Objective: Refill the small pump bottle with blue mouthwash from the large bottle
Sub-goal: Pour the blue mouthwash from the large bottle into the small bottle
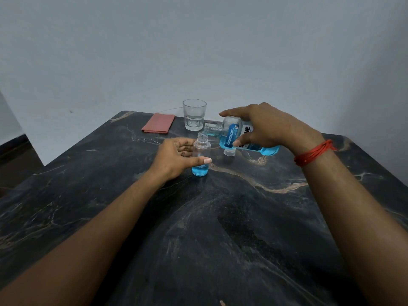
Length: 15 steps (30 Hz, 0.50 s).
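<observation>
The small clear bottle stands upright on the dark marble table, its neck uncapped and a shallow layer of blue liquid at its bottom. My left hand wraps around its left side. My right hand holds the large mouthwash bottle tipped on its side above the table, its open mouth just over the small bottle's neck. Blue mouthwash pools in the large bottle's lower side. A small white cap shows just below the large bottle.
An empty drinking glass stands behind the bottles. A folded pink cloth lies to its left near the table's far edge. A grey wall rises behind the table. A red thread band circles my right wrist.
</observation>
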{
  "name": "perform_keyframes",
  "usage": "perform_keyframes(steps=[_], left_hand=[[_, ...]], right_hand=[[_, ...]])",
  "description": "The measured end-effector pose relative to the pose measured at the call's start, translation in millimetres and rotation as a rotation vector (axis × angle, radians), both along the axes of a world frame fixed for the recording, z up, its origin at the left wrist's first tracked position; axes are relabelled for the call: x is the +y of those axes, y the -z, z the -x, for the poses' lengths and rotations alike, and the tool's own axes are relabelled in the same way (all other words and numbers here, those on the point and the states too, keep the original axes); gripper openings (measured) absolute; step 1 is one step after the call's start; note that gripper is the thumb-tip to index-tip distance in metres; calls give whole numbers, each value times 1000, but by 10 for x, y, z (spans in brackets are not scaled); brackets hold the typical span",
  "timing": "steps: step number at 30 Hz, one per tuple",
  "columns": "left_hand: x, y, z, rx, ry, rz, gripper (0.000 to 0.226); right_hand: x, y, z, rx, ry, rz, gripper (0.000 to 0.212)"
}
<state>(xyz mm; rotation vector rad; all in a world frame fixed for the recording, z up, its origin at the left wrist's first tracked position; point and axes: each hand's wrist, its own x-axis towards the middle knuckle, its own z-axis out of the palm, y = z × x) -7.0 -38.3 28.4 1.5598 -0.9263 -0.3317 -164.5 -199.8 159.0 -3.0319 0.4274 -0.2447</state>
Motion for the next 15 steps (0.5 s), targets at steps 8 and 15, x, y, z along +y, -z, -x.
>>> perform_keyframes(steps=[8,15], left_hand=[[-2,0,-1,-1,1,6,49],[0,-8,3,-10,-3,-1,47]], right_hand=[[-4,5,-4,-3,-2,6,79],[5,-4,-2,-2,4,20,81]])
